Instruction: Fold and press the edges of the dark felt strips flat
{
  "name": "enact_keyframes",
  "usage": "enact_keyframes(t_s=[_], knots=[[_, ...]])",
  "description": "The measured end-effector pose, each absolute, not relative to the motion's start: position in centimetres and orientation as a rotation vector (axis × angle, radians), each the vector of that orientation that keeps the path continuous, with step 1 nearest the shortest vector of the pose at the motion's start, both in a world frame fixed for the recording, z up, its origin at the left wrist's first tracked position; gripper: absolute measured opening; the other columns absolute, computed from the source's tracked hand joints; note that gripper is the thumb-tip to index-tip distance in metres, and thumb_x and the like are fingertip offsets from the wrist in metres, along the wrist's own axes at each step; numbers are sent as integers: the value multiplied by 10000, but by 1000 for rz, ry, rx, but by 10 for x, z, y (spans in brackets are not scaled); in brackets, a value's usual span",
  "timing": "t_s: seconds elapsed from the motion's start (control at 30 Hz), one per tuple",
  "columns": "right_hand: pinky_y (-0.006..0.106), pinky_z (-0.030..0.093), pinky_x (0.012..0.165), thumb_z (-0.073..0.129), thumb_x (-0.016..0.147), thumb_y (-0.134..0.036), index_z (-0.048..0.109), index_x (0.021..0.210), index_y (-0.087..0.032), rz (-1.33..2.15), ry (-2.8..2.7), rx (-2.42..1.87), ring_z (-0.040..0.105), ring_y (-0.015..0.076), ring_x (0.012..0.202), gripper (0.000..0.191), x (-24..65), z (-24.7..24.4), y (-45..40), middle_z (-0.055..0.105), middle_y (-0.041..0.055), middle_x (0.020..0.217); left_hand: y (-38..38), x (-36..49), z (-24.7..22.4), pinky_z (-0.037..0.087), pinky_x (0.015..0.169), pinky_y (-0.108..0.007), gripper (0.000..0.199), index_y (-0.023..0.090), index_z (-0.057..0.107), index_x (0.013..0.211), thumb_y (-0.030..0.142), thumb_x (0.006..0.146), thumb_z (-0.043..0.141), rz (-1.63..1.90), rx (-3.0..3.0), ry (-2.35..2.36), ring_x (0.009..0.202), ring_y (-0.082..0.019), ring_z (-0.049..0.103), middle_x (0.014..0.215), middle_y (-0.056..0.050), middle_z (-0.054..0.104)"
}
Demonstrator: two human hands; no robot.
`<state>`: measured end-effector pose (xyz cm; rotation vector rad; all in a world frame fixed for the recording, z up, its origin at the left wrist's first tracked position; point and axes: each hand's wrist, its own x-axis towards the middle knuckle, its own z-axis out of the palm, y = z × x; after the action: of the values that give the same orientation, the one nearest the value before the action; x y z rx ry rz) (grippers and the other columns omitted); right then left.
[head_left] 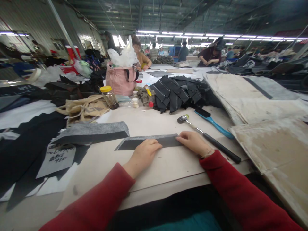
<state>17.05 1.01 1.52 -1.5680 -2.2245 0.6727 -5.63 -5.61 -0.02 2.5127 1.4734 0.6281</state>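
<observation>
With the gap between the hands as the dial's centre, a handwritten paper label lay at about nine o'clock, on top of a spread of black pieces. Nearer ten o'clock, a larger grey-and-black piece lay flat, its right end close to the held strip. Beyond it, at ten to eleven o'clock, were a crumpled tan cloth bag, a jar with a yellow lid and, farther back, a pink bag topped with white plastic.

The left hand rested over the middle of the narrow dark strip, fingers held close together and pressed onto it; whether the thumb gripped underneath could not be told. The strip lay at the centre of the dial, running from about nine to three o'clock on the pale sheet, a lighter grey band along its far edge.

A heap of dark cut pieces stood at twelve to one o'clock. The right hand, at three o'clock, pinched the strip's right end between thumb and fingertips. A mallet slanted from one to four o'clock, just beyond that hand; a blue-handled brush lay at two o'clock, near large pale panels.
</observation>
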Motion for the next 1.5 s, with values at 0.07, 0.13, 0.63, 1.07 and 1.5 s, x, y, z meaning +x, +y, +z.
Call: enact_keyframes(t_s=[0.07,0.13,0.63,1.07,1.5], knots=[[233,295,526,465,774,-430,569,665,-181,620,-2238,-1567,477,121,589,290,169,14,9,549,-9,608,-57,-56,0,437,832,-294,265,216,610,1010,138,864,403,584,2551,1483,923,-166,512,1008,-27,584],[235,292,532,465,779,-411,573,671,-182,595,-2250,-1573,483,123,600,275,168,15,8,560,-3,620,-58,-55,1,438,829,-293,281,228,601,1036,130,860,406,543,2584,1490,931,-168,504,1015,-26,574],[226,284,546,496,788,-356,572,682,-179,425,-2316,-1579,488,121,612,220,166,15,4,588,8,655,-54,-46,8,429,739,-286,367,237,491,1182,106,853,393,198,2856,1517,843,-175,471,958,-38,525],[224,284,548,518,775,-335,524,694,-180,407,-2328,-1524,465,116,614,176,169,9,8,548,1,667,-47,-38,15,430,751,-304,356,223,491,1158,94,844,381,149,2908,1458,842,-181,476,954,-40,528],[231,383,582,564,690,-259,534,957,-157,657,-2253,-1518,518,115,643,287,190,6,23,579,-3,754,-30,-29,12,408,894,-329,274,181,550,982,59,805,380,264,2819,1305,1032,-185,456,1152,-44,544]])
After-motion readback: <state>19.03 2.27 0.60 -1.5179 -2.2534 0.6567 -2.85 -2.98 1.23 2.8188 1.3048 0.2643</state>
